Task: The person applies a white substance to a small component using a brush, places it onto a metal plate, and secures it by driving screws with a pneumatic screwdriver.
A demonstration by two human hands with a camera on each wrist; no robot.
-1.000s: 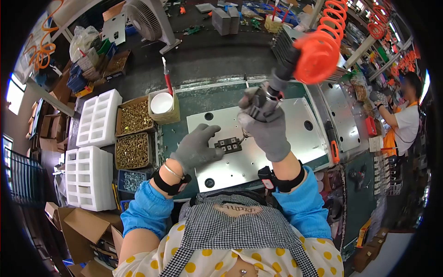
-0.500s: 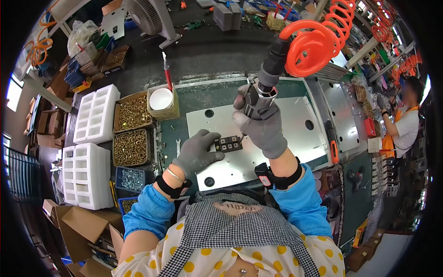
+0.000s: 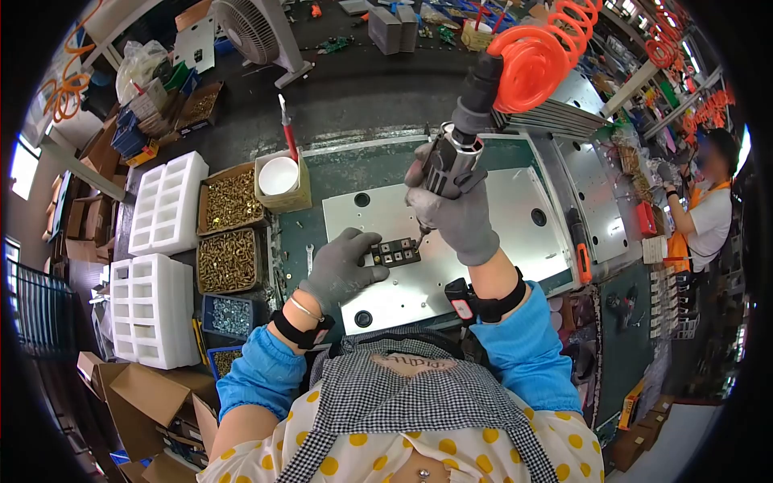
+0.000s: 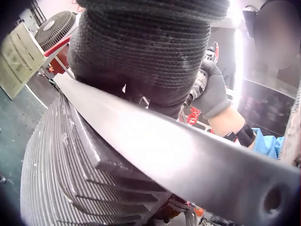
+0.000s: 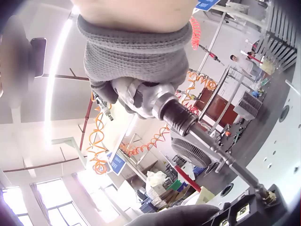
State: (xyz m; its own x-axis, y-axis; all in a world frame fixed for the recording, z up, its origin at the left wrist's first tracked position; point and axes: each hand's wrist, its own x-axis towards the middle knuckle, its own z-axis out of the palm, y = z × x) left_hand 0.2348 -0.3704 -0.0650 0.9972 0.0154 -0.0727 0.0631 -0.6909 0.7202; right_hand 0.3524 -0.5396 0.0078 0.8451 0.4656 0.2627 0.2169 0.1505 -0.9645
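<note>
A black terminal block (image 3: 396,253) lies on the silver metal plate (image 3: 491,217). At its left end, the gloved left hand (image 3: 342,266) holds it between thumb and fingers. The gloved right hand (image 3: 459,217) grips a power driver (image 3: 475,105) with a coiled red hose above. In the right wrist view, the driver's long bit (image 5: 230,162) meets a brass-coloured screw (image 5: 268,197) at one end of the block (image 5: 249,212). The left wrist view shows the left glove (image 4: 141,52) close up, its fingertips hidden, above the plate's edge (image 4: 155,136).
Left of the plate stand two boxes of brass screws (image 3: 233,199), white foam trays (image 3: 153,310) and a box with a white cup (image 3: 279,176). An orange-handled tool (image 3: 583,262) lies to the right. A fan (image 3: 256,36) stands behind; another person (image 3: 704,213) works at far right.
The left hand has moved in and taken hold of the block's left end. The driver's upper part and red hose have swung left, while its bit stays by the block's right end.
</note>
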